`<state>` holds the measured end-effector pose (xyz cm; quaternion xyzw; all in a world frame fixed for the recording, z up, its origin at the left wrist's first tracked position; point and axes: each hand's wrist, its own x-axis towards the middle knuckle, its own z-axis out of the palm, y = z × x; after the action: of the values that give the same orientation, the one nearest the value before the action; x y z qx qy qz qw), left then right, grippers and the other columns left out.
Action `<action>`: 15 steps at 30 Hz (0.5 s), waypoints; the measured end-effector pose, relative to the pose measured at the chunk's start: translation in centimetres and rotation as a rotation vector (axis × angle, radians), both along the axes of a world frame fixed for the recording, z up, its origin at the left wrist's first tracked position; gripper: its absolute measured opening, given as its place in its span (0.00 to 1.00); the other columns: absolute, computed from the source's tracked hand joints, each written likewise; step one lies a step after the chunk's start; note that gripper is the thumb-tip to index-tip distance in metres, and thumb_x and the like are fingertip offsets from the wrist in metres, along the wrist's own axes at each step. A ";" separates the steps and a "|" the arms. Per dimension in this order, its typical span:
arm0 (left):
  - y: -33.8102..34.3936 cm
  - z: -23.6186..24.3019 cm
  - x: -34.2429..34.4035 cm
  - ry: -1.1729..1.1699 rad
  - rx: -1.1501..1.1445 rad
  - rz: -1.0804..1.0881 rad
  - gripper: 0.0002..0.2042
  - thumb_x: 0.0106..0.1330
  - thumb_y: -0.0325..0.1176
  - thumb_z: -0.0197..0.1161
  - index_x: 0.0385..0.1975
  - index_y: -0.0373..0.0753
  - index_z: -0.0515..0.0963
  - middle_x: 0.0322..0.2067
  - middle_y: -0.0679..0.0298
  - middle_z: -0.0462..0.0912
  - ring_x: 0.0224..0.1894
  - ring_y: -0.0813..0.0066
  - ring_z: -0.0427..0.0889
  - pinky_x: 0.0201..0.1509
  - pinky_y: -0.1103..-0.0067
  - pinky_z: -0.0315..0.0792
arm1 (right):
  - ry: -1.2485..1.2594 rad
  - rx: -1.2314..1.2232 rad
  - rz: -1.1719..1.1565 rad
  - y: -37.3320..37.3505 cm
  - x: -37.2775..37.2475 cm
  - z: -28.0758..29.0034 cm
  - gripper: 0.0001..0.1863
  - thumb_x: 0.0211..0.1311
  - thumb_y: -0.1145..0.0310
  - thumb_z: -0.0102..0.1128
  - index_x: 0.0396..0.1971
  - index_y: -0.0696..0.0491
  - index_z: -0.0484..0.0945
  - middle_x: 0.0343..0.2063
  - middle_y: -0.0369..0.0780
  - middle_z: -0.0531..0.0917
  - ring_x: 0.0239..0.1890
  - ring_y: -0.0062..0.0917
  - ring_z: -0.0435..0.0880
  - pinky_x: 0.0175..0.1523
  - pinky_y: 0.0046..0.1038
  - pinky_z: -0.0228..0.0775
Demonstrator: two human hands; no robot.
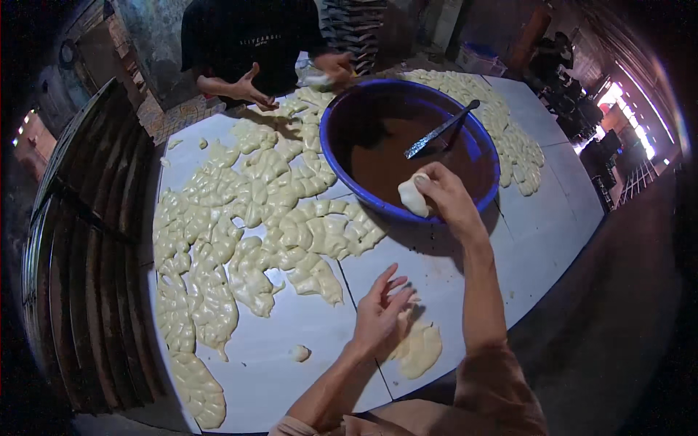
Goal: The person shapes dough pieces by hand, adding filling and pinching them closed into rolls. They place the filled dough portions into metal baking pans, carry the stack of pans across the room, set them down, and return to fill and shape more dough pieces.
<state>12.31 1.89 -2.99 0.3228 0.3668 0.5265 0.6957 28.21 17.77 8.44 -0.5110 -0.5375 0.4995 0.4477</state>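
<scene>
Pinched between the thumb and fingers of my right hand is a small pale piece of dough. That hand hovers at the near rim of a large blue basin, which holds a brown mass whose texture I cannot make out. Lower down, my left hand is open over the table, fingers spread. Just right of it lies a flattened patch of dough, partly hidden by the hand and wrist. A small dough lump sits on the table to the left.
Many soft dough pieces cover the left of the white tiled table; more lie behind the basin. A long flat utensil leans inside the basin. Stacked dark trays stand left. Across the table, a person has both hands over the dough.
</scene>
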 end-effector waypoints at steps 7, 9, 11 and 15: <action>0.3 3.4 -6.7 0.426 -0.100 -0.201 0.22 0.70 0.35 0.60 0.60 0.32 0.70 0.48 0.56 0.81 0.49 0.74 0.80 0.52 0.79 0.74 | -1.104 -0.044 0.437 6.7 1.3 -4.2 0.19 0.59 0.58 0.55 0.43 0.55 0.79 0.39 0.46 0.84 0.43 0.35 0.82 0.48 0.37 0.71; -0.1 2.0 -7.6 0.412 -0.039 -0.178 0.21 0.70 0.36 0.60 0.59 0.32 0.71 0.48 0.56 0.82 0.46 0.76 0.81 0.50 0.80 0.76 | -1.074 -0.074 0.582 6.9 1.0 -4.5 0.19 0.59 0.58 0.54 0.44 0.55 0.79 0.40 0.47 0.84 0.44 0.36 0.82 0.49 0.38 0.70; -0.3 2.5 -8.2 0.418 -0.063 -0.222 0.20 0.70 0.36 0.60 0.58 0.31 0.72 0.47 0.57 0.82 0.44 0.75 0.82 0.50 0.80 0.76 | -0.997 -0.118 0.529 6.2 0.1 -2.4 0.16 0.61 0.59 0.56 0.41 0.56 0.78 0.34 0.44 0.84 0.38 0.31 0.83 0.44 0.33 0.72; 0.7 2.5 -8.1 0.359 -0.043 -0.192 0.21 0.71 0.39 0.61 0.57 0.31 0.72 0.49 0.57 0.81 0.44 0.73 0.83 0.50 0.80 0.76 | -0.035 -0.265 0.345 3.6 -1.4 0.4 0.11 0.67 0.62 0.60 0.36 0.54 0.74 0.27 0.38 0.80 0.26 0.19 0.80 0.29 0.20 0.70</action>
<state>4.17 2.54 -0.53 0.4301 0.4635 0.3840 0.6729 26.79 21.32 8.80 -0.4747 -0.5542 0.6259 0.2751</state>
